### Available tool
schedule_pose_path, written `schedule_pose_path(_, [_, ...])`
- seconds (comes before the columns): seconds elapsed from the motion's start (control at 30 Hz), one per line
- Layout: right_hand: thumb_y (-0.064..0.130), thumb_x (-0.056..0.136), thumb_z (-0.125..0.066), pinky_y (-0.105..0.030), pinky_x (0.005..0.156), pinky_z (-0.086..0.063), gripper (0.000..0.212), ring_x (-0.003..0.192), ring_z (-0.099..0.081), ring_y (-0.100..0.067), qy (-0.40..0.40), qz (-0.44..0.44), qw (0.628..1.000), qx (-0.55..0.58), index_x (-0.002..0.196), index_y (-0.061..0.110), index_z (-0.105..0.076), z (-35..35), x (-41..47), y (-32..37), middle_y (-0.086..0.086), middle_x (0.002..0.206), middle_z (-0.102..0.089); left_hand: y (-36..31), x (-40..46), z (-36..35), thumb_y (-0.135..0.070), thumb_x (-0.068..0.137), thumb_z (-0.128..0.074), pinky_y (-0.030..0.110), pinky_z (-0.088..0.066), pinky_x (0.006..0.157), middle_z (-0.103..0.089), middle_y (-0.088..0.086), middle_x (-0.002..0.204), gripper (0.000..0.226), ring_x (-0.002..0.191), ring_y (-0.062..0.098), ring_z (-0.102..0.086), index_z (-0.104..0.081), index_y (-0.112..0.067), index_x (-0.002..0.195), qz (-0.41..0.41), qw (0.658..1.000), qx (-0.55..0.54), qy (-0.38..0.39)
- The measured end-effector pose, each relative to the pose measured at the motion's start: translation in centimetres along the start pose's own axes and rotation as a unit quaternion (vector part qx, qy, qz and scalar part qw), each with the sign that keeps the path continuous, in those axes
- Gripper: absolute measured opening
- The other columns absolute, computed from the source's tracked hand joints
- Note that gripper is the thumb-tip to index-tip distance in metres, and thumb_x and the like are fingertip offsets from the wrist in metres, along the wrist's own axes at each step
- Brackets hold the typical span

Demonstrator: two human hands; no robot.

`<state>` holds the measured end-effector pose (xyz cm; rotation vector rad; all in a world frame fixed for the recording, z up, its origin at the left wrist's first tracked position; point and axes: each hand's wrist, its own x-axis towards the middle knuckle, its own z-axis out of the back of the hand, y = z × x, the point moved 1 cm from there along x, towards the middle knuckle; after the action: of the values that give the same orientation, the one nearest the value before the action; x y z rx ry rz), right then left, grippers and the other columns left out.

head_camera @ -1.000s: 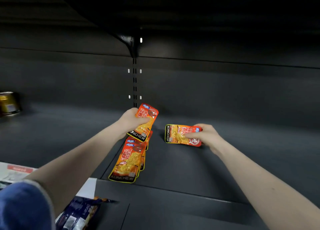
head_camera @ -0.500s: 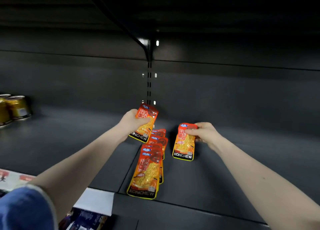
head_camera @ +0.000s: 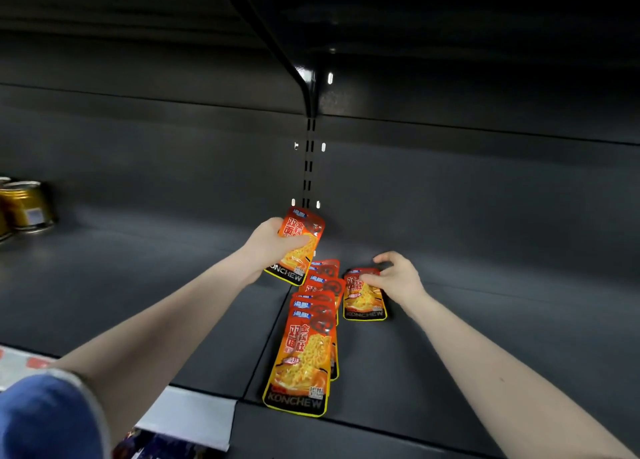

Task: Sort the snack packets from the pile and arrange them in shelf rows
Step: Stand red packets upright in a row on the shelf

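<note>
My left hand [head_camera: 273, 245] grips an orange KONCHEW snack packet [head_camera: 300, 247] and holds it upright above the dark shelf [head_camera: 485, 320]. Below it, a row of several overlapping orange packets [head_camera: 306, 354] lies flat, running from the shelf's front edge toward the back. To the right of that row a single orange packet [head_camera: 363, 301] lies flat on the shelf. My right hand [head_camera: 394, 278] rests its fingertips on that packet's top edge, fingers curled over it.
Gold cans [head_camera: 26, 204] stand at the far left of the shelf. A shelf bracket [head_camera: 308, 84] and slotted upright sit at the back centre. White price strips [head_camera: 187, 413] run along the front edge, with dark packets [head_camera: 152, 446] below.
My right hand turned its packet from sideways to upright, then laid it flat beside the row. My left hand kept holding its packet above the row.
</note>
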<state>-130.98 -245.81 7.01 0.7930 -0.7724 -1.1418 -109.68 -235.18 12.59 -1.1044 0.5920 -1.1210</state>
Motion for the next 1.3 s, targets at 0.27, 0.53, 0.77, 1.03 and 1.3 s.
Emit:
schedule_pose_path(0.27, [0.038, 0.083, -0.068, -0.026, 0.077, -0.039, 0.036, 0.093, -0.056, -0.021, -0.036, 0.043, 0.991, -0.120, 0.107, 0.012, -0.059, -0.1, -0.1, -0.5, -0.006, 0.097, -0.060, -1.4, -0.6, -1.2, -0.020, 0.083, -0.070, 0.026, -0.051, 0.074, -0.069, 0.008, 0.100, 0.029, 0.088, 0.019, -0.066, -0.060, -0.006, 0.108, 0.000, 0.999, -0.001, 0.038])
schedule_pose_path(0.53, [0.039, 0.092, -0.055, -0.033, 0.080, -0.048, 0.026, 0.081, -0.059, -0.027, -0.054, 0.020, 0.990, -0.127, 0.102, 0.015, -0.059, 4.7, -0.4, -2.3, -0.003, 0.092, -0.061, -3.7, -1.8, -3.0, -0.012, 0.086, -0.065, 0.022, -0.049, 0.063, -0.066, 0.002, 0.088, 0.015, 0.075, 0.013, -0.064, -0.057, -0.012, 0.098, 0.005, 0.994, 0.026, 0.107])
schedule_pose_path(0.77, [0.040, 0.092, -0.054, -0.033, 0.084, -0.048, 0.028, 0.084, -0.063, -0.028, -0.079, -0.008, 0.987, -0.137, 0.103, 0.015, -0.061, 9.8, -1.1, -5.0, -0.002, 0.088, -0.062, -5.1, -2.3, -5.8, -0.012, 0.080, -0.069, 0.032, -0.051, 0.073, -0.066, 0.010, 0.092, 0.019, 0.078, 0.022, -0.064, -0.056, -0.012, 0.093, 0.019, 0.990, 0.059, 0.123])
schedule_pose_path(1.03, [0.035, 0.093, -0.054, -0.030, 0.075, -0.046, 0.017, 0.058, -0.060, -0.020, -0.066, 0.012, 0.990, -0.121, 0.095, 0.018, -0.057, 11.9, -1.5, -6.3, -0.005, 0.085, -0.064, -5.6, -3.5, -8.6, -0.003, 0.079, -0.065, 0.021, -0.043, 0.058, -0.054, 0.000, 0.084, 0.076, 0.065, 0.011, -0.055, -0.032, -0.027, 0.143, 0.022, 0.985, 0.115, 0.130])
schedule_pose_path(1.3, [0.032, 0.093, -0.056, -0.032, 0.080, -0.046, 0.019, 0.076, -0.057, -0.024, -0.051, 0.026, 0.993, -0.104, 0.098, 0.015, -0.061, 11.7, -1.2, -7.1, -0.004, 0.086, -0.064, -4.6, -4.2, -9.9, -0.006, 0.075, -0.068, 0.022, -0.042, 0.064, -0.060, 0.012, 0.121, 0.066, 0.087, 0.021, -0.061, -0.043, -0.023, 0.134, 0.000, 0.959, 0.258, 0.116])
